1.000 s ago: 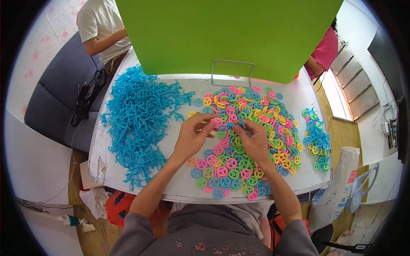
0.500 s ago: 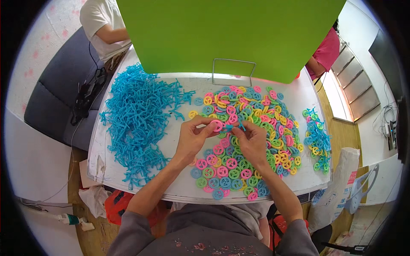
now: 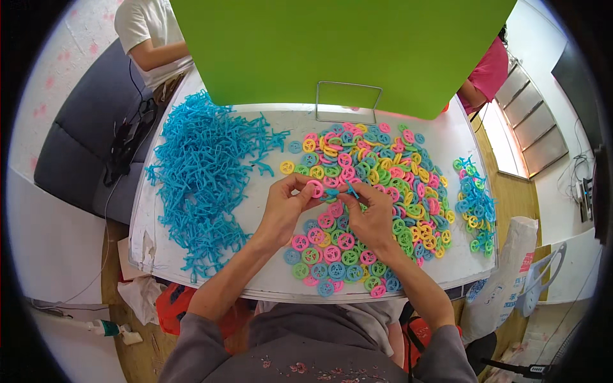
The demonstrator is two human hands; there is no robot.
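Over the pile of wheels, my left hand (image 3: 284, 207) pinches a small pink spoked wheel (image 3: 315, 189) between thumb and fingers. My right hand (image 3: 372, 216) grips a blue branched plastic piece (image 3: 332, 192), whose near end meets the pink wheel; whether the two are joined is too small to tell. Under and around both hands spread loose plastic wheels (image 3: 418, 191) in pink, blue, green and yellow. A large heap of blue branched plastic pieces (image 3: 198, 172) lies to the left of my left hand.
At the right edge of the white table (image 3: 263, 201) sits a small pile of blue pieces with wheels (image 3: 476, 201). A big green board (image 3: 345, 48) stands across the far side, a wire stand (image 3: 349, 83) before it. People sit beyond, one in a white sleeve (image 3: 137, 29).
Both hands have shifted slightly left with the pink wheel and blue piece still held. The person at the far left has moved an arm a little.
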